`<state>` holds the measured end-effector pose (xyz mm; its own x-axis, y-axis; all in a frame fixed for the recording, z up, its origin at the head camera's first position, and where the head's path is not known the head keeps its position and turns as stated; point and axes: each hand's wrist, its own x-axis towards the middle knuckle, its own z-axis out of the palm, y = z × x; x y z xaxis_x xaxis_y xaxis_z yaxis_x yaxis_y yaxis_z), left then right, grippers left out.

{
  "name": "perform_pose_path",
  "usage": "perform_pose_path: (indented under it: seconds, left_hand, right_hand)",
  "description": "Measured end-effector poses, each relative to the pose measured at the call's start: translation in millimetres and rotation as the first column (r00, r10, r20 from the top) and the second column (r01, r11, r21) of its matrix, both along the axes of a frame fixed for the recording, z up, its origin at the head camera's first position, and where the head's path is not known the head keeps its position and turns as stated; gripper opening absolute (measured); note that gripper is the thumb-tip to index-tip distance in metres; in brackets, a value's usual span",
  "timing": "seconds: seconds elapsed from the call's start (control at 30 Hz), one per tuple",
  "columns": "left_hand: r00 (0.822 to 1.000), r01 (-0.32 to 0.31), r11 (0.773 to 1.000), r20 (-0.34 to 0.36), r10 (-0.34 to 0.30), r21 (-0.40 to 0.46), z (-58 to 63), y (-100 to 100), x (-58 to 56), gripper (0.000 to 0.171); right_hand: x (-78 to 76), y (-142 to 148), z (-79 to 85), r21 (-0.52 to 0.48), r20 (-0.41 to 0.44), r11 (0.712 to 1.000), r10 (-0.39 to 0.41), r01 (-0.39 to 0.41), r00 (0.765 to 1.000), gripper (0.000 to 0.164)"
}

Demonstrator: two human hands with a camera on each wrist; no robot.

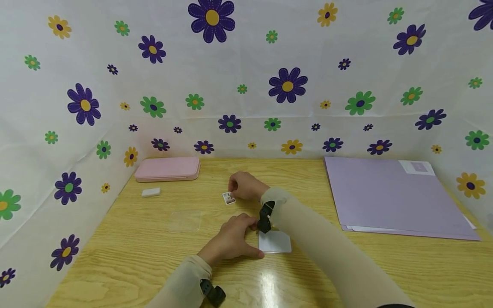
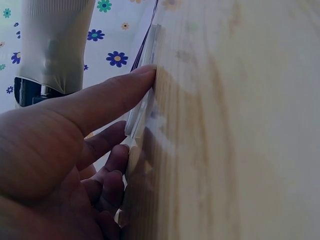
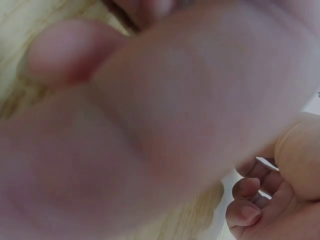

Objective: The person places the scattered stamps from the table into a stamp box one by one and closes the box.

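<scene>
My right hand [image 1: 246, 186] reaches across the left forearm's far side and pinches a small square picture card [image 1: 227, 198] at its right edge, low over the table. Nearer to me, my left hand [image 1: 231, 240] holds a thin white stack of cards [image 1: 275, 244] at its left end. In the left wrist view the thumb [image 2: 112, 97] lies on the near edge of the stack [image 2: 132, 120], with curled fingers [image 2: 117, 159] by its corner. Blurred skin of the right hand [image 3: 150, 115] fills most of the right wrist view and hides the picture card there.
A clear plastic sheet [image 1: 185, 221] lies left of the hands, with a white eraser-like block [image 1: 151, 192] beyond it. A pink case [image 1: 167, 168] sits at the back left. Large purple folders [image 1: 393, 196] cover the right side, and a flowered cloth [image 1: 246, 72] walls the table.
</scene>
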<state>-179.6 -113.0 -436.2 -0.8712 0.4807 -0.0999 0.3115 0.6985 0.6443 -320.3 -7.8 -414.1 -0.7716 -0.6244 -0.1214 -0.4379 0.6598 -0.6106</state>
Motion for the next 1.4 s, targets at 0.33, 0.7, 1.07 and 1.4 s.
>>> perform_pose_path:
  seconds: [0.33, 0.7, 1.07, 1.4]
  left_hand:
    - [1.000, 0.002, 1.000, 0.008, -0.002, 0.003, 1.3, 0, 0.5, 0.061]
    - [1.000, 0.002, 1.000, 0.010, -0.002, 0.013, 2.7, 1, 2.8, 0.057]
    - [1.000, 0.001, 1.000, 0.017, -0.001, 0.020, 3.7, 0, 3.8, 0.064]
    - [1.000, 0.015, 0.999, 0.023, -0.016, 0.033, 3.1, 0, 1.8, 0.057]
  right_hand:
    - [1.9, 2, -0.2, -0.025, 0.015, 0.999, -0.022, 0.023, 1.000, 0.009]
    - [3.0, 1, 1.3, -0.045, 0.027, 0.998, -0.046, 0.047, 0.999, 0.010]
    - [5.3, 5, 4.0, -0.080, 0.056, 0.996, -0.042, 0.046, 0.998, 0.003]
    - [11.1, 21, 14.9, -0.173, 0.034, 0.984, -0.030, 0.036, 0.999, 0.004]
